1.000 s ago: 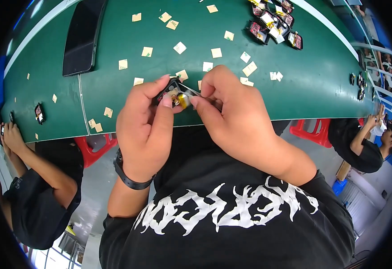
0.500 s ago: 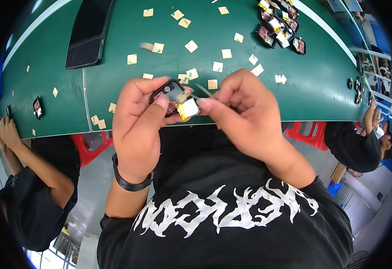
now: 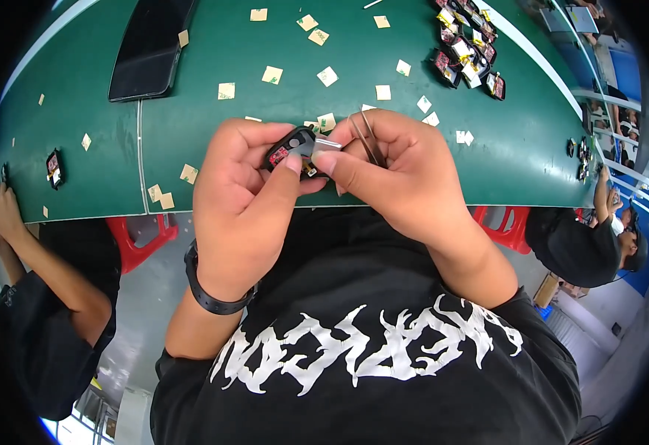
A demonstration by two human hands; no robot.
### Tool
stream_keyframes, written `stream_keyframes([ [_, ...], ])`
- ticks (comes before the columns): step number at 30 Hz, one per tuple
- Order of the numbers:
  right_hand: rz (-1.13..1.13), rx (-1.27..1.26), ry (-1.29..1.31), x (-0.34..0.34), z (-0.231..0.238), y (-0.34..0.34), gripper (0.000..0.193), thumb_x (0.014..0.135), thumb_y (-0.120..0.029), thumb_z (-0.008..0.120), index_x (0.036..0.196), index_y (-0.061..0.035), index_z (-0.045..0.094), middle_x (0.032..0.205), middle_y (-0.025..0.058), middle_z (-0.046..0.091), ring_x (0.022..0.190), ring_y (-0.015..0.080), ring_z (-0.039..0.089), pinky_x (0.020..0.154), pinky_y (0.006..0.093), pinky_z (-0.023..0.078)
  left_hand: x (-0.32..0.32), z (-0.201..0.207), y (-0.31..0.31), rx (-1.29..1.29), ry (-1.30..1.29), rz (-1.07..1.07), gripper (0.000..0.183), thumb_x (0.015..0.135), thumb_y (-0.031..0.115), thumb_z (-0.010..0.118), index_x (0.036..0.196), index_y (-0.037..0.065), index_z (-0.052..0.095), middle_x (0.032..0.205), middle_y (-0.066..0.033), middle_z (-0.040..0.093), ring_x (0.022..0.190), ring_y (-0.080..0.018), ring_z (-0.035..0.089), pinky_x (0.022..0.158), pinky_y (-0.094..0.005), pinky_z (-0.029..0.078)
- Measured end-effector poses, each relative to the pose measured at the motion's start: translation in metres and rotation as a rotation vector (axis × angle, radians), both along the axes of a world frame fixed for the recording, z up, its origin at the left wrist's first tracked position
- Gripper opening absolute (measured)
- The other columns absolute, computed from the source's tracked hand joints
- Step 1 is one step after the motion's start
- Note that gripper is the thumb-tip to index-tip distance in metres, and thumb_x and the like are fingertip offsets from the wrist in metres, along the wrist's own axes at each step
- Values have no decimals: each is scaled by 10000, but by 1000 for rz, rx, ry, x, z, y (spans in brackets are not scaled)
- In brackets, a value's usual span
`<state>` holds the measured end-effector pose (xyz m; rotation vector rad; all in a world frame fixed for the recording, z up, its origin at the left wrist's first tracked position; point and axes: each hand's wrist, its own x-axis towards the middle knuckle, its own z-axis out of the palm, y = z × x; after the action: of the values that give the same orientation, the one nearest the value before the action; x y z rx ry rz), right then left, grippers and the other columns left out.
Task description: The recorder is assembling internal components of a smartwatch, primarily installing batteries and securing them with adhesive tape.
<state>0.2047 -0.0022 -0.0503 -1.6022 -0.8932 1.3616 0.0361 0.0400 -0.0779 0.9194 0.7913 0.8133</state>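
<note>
Now grips the case point(image 3: 278, 154) firmly in the left hand point(image 3: 244, 172), open side showing, long axis seemingly slanting toward the right hand point(image 3: 406, 165). With this right hand, pinches the battery point(image 3: 329, 144) just at the case's right end, tweezers point(image 3: 374, 150) tucked in the same grip; cannot tell touching from hovering.

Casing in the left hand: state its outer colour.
The casing is black outside; it shows best in the head view.
</note>
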Motion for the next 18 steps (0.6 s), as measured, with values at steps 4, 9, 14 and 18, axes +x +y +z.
stream_keyframes([
  [4,46,-21,-84,1,5,4,100,892,-49,697,885,10,616,609,-61,534,553,-12,432,476,198,325,-1,0,1,-4,-5,-36,210,964,-62,500,1171,-37,482,1097,-139,631,1008,-169,657,860,-327,601],
  [9,0,63,83,1,-6,-5,84,895,-14,679,891,8,598,653,-62,536,580,-15,452,507,184,387,-2,-4,1,-12,-107,-43,204,963,-64,503,1164,-29,492,1113,-149,637,1011,-183,663,862,-340,604],
  [14,4,124,99,-2,-9,-9,94,900,-2,684,891,17,593,694,-40,582,609,-16,475,538,180,431,-2,-9,-3,97,-63,-63,190,980,-61,476,1168,-32,475,1135,-164,636,1037,-190,658,900,-341,576],
  [18,-38,66,60,-8,-9,-11,70,899,-15,703,901,30,649,757,4,662,641,-7,519,549,186,432,-3,-8,0,98,14,-93,193,986,-62,466,1177,-31,468,1148,-165,633,1055,-186,651,917,-336,563],
])
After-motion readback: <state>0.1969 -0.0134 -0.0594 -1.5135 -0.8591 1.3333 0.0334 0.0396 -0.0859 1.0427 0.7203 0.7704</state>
